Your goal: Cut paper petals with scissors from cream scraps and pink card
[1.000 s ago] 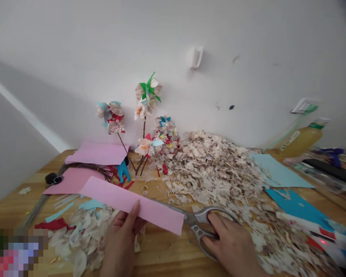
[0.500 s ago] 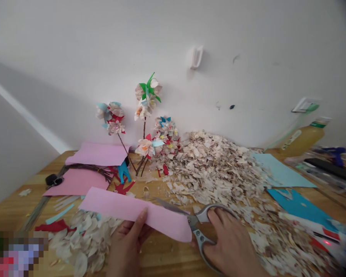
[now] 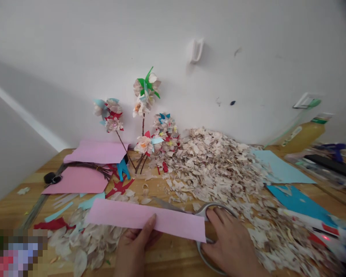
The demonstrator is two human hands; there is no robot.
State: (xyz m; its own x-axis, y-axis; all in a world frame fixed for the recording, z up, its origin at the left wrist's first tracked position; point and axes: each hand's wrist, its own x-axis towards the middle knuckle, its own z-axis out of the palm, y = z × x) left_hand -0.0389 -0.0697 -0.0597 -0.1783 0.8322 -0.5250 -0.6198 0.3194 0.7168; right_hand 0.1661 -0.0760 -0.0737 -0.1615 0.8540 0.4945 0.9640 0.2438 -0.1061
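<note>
A long strip of pink paper (image 3: 127,215) is pinched in my left hand (image 3: 137,242), thumb on top and fingers beneath. Grey-handled scissors (image 3: 202,211) sit in my right hand (image 3: 230,240), its fingers through the loops. The strip's right end lies in front of the scissors' pivot and hides most of the blades; one blade tip shows behind the paper's upper edge. Below the strip, near my left hand, lies a small pile of pale petal-like flakes (image 3: 95,242).
A large heap of pale flakes (image 3: 216,165) spreads over the wooden table. Handmade flowers on twigs (image 3: 144,144) stand by the wall. Pink sheets (image 3: 96,152) lie at left, blue sheets (image 3: 300,204) at right. A bottle of yellow liquid (image 3: 302,134) stands back right.
The pink strip has shifted right, its right end now covering the scissors' pivot. My left hand has moved right with it. The view has tilted slightly.
</note>
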